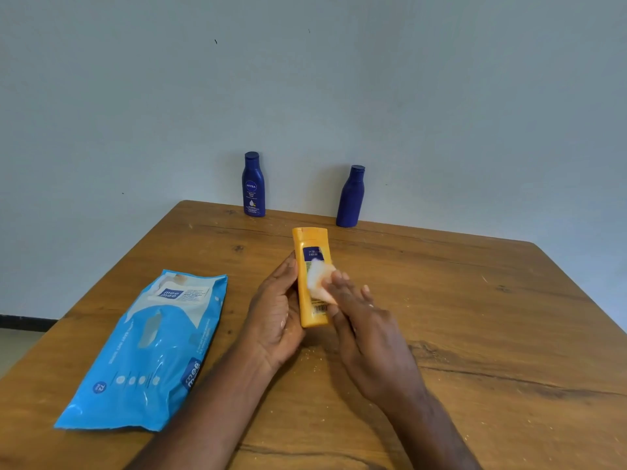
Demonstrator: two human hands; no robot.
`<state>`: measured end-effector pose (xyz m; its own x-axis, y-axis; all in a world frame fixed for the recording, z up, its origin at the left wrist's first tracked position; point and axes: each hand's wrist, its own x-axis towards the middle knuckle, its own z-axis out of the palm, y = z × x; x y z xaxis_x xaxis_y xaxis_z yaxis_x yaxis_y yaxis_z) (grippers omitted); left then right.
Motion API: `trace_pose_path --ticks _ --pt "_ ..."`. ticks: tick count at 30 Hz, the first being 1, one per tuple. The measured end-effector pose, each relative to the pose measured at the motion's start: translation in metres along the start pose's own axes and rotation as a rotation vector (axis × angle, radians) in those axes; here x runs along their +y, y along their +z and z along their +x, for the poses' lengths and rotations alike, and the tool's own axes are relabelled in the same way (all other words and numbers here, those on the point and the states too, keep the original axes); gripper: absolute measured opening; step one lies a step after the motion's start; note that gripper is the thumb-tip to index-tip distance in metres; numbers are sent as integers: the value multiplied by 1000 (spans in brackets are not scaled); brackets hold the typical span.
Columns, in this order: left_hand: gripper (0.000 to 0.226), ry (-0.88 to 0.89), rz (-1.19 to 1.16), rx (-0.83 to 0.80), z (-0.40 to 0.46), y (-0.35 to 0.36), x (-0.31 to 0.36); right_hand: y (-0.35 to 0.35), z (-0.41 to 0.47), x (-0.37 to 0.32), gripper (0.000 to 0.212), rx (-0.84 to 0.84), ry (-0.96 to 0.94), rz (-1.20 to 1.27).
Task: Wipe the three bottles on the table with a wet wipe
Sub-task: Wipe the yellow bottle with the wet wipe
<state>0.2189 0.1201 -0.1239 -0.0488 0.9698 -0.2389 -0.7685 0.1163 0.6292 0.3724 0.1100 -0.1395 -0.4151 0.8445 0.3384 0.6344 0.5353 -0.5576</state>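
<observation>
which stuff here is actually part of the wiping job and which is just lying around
Part of the job:
- yellow bottle, held in the left hand
- wet wipe, pressed on it by the right hand
- labelled blue bottle
- plain blue bottle
- pack of wipes

Just there:
- table
- crumbs on it

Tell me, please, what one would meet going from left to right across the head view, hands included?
wet wipes pack → labelled blue bottle → left hand → yellow bottle with the wipe pressed on it → plain blue bottle → right hand.
</observation>
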Motion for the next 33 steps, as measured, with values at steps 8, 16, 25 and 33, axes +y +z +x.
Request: trace_pose_path --ticks 8,16,25,33 --pt "34 -41 -2 -94 -5 4 -9 -1 19 -3 49 97 10 -2" --pt "43 -88 -64 -10 6 -8 7 8 1 -12 47 -133 -202 34" --pt "39 37 -74 17 15 -12 8 0 0 3 50 -29 -90 65" --pt "45 -28 -82 14 19 -15 10 8 -1 -6 45 -77 -234 89"
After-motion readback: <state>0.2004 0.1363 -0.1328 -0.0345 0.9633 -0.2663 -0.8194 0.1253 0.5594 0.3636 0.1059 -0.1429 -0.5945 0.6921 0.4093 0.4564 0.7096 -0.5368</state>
